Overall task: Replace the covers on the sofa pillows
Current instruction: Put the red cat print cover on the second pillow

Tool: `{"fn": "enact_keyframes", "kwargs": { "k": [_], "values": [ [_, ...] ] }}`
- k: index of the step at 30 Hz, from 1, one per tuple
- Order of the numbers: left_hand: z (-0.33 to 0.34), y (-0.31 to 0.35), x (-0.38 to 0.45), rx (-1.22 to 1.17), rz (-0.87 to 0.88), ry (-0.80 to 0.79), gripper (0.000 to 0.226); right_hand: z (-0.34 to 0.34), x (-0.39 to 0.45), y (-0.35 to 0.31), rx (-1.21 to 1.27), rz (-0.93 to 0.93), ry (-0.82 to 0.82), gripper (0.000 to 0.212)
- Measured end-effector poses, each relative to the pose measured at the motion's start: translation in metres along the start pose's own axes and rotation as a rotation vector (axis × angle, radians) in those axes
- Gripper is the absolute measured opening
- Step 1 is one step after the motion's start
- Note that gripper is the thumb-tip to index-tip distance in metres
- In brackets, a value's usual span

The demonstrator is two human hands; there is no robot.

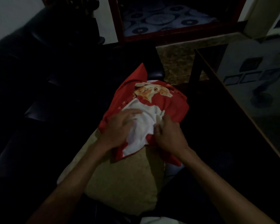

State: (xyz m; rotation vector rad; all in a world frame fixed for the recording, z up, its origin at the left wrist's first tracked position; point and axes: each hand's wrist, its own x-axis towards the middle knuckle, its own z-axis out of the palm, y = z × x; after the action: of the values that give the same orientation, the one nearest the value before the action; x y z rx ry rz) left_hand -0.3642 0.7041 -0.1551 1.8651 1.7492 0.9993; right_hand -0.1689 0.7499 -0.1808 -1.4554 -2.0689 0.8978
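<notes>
I see the red cover [168,109] as thin, soft cloth, matt, with a printed picture and a white inside; the pillow [124,180] under it looks like coarse tan fabric, faintly nubbly; the dark sofa [39,113] has a smooth, slightly glossy leather-like skin; the surface [255,101] shines like glass

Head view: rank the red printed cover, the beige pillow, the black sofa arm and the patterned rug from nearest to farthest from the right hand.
From the right hand:
1. Red printed cover, gripped under the fingers.
2. Beige pillow, just below the hand, toward the person.
3. Black sofa arm, beyond the cover's far end.
4. Patterned rug, at the top, behind the wooden frame.
</notes>
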Motion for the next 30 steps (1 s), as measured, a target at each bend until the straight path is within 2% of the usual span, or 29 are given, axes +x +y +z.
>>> {"fn": "enact_keyframes", "kwargs": {
  "k": [1, 3, 4, 6, 8, 10, 12, 14, 16, 19, 23, 26, 30],
  "values": [
    [0.014, 0.005, -0.004, 0.011, 0.041, -0.104, 0.037, 0.0, -0.001, -0.001, 0.067, 0.003, -0.008, 0.022],
    [0.034, 0.004, -0.015, 0.184, 0.068, -0.239, 0.05, -0.004, 0.005, 0.008, 0.23, 0.06, -0.049, 0.011],
    [0.04, -0.002, -0.021, 0.287, 0.111, -0.236, 0.056, -0.006, 0.008, 0.014, 0.304, 0.1, -0.072, 0.013],
    [0.044, -0.01, -0.028, 0.361, 0.198, -0.148, 0.049, -0.008, 0.013, 0.031, 0.462, 0.209, -0.083, 0.017],
    [0.039, -0.006, -0.033, 0.319, 0.189, -0.015, 0.04, -0.005, 0.016, 0.051, 0.649, 0.336, 0.032, 0.022],
    [0.024, 0.003, -0.037, 0.231, 0.124, 0.074, 0.033, -0.003, 0.015, 0.068, 0.658, 0.461, 0.15, 0.022],
    [0.001, 0.004, -0.041, 0.212, 0.101, 0.03, 0.024, 0.003, 0.013, 0.076, 0.73, 0.593, 0.118, 0.032],
    [-0.019, -0.006, -0.044, 0.262, 0.02, -0.1, 0.02, 0.014, 0.011, 0.076, 0.834, 0.66, -0.038, 0.029],
    [-0.027, -0.018, -0.048, 0.3, -0.06, -0.207, 0.023, 0.03, 0.013, 0.08, 0.923, 0.659, -0.072, 0.039],
    [-0.021, -0.013, -0.05, 0.402, 0.014, -0.221, 0.038, 0.035, 0.011, 0.08, 0.869, 0.591, 0.031, 0.033],
    [0.022, 0.014, -0.042, 0.545, 0.084, -0.277, 0.097, 0.04, 0.013, 0.083, 0.86, 0.614, 0.18, 0.014],
    [0.061, 0.02, -0.03, 0.643, 0.08, -0.272, 0.093, 0.033, 0.019, 0.075, 0.853, 0.568, 0.244, 0.008],
    [0.047, 0.029, -0.01, 0.46, 0.085, -0.028, 0.077, -0.001, 0.036, 0.038, 0.794, 0.386, 0.343, 0.022]
  ]
}}
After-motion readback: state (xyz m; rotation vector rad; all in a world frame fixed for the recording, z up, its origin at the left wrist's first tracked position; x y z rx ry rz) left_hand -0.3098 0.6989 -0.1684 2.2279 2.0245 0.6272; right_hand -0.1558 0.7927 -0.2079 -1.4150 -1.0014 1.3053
